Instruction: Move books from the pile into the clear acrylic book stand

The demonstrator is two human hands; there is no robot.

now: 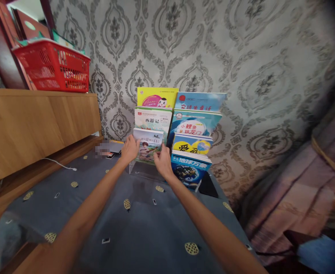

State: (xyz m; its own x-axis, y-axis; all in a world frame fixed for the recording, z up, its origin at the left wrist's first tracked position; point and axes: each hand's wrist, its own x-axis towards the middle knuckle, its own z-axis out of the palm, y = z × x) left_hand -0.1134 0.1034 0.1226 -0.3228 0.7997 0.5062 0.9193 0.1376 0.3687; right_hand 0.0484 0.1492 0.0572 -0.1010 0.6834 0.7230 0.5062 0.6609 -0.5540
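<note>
A children's book with a drawn child on its cover is upright between my two hands. My left hand grips its left edge, and my right hand closes on the lower right edge. It stands at the front of a clear stepped rack. Behind it rise a white book and a yellow book. The right column holds a light blue book, a teal book, a blue and yellow book and, lowest, a book with a globe on it.
The rack is on a dark blue cloth with a pineapple pattern, against a patterned wall. A black flat object lies at its right. Flat items lie to the left. A red basket sits on a wooden cabinet; a curtain hangs right.
</note>
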